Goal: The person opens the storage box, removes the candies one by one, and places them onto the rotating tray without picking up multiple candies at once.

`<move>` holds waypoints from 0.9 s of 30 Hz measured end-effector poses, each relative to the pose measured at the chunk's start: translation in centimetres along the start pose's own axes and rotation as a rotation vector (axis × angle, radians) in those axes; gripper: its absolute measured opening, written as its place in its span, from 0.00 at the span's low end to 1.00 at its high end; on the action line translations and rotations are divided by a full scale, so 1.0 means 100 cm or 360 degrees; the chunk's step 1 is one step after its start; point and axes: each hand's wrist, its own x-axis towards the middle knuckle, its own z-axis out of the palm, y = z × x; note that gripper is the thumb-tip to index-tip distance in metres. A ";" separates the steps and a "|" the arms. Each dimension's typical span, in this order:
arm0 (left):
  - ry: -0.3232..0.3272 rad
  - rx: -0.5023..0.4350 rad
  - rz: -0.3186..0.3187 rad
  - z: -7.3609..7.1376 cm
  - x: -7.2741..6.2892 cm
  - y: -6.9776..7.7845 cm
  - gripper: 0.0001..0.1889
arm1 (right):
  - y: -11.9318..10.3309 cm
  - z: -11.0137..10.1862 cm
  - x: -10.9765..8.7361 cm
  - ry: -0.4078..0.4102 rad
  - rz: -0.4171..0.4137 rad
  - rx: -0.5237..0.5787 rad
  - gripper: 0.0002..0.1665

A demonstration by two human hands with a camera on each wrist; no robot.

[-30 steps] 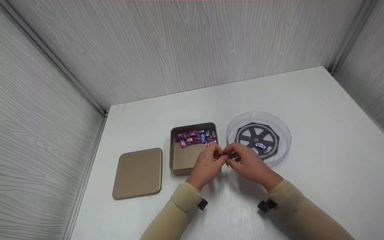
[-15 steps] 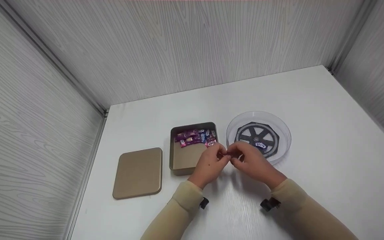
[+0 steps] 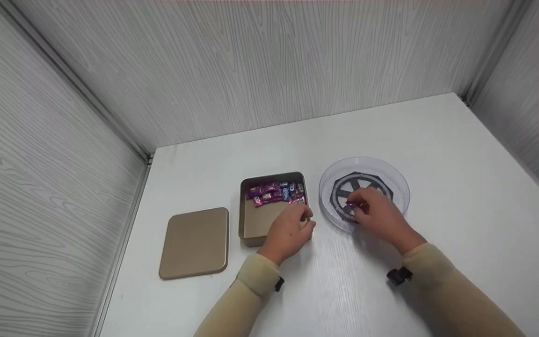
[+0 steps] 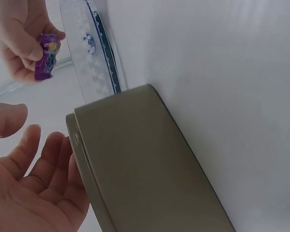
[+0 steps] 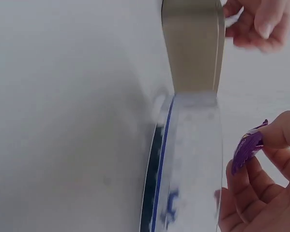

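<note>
Between thumb and fingers, my right hand (image 3: 382, 215) pinches a purple wrapped candy (image 3: 351, 206) over the clear round dish (image 3: 401, 180). In the left wrist view this candy (image 4: 47, 58) shows its printed wrapper. A blue-and-white patch (image 5: 172, 205) shows through the dish wall in the right wrist view. My left hand (image 3: 288, 231) is at the near right edge of the gold rectangular tin (image 3: 259, 222), fingers loosely bent and holding nothing. Several purple, blue and pink wrapped candies (image 3: 269, 193) lie along the tin's far side.
Left of the tin, its gold lid (image 3: 194, 243) lies flat on the white table (image 3: 335, 290). The dish stands right of the tin, with a dark spoked wheel pattern (image 3: 355, 181) at its bottom. Wood-grain panels (image 3: 269, 65) enclose the back and sides.
My hands, together earlier at the tin's right edge, are now apart. The right hand has moved right over the dish with the purple candy; the left has shifted slightly left.
</note>
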 end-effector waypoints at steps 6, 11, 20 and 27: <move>0.0003 0.0002 -0.0050 -0.004 -0.001 -0.007 0.06 | 0.022 -0.020 0.004 -0.0054 0.0183 -0.0153 0.15; -0.0004 0.0043 -0.0075 -0.006 -0.002 -0.012 0.08 | 0.034 -0.029 0.007 -0.0088 0.0187 -0.0392 0.13; -0.0016 0.0081 -0.0109 -0.009 -0.002 -0.016 0.09 | 0.041 -0.025 0.016 -0.0181 0.0130 -0.0662 0.12; 0.0006 0.0110 -0.0132 -0.015 -0.002 -0.023 0.11 | 0.037 -0.025 0.018 -0.0156 0.0135 -0.0663 0.13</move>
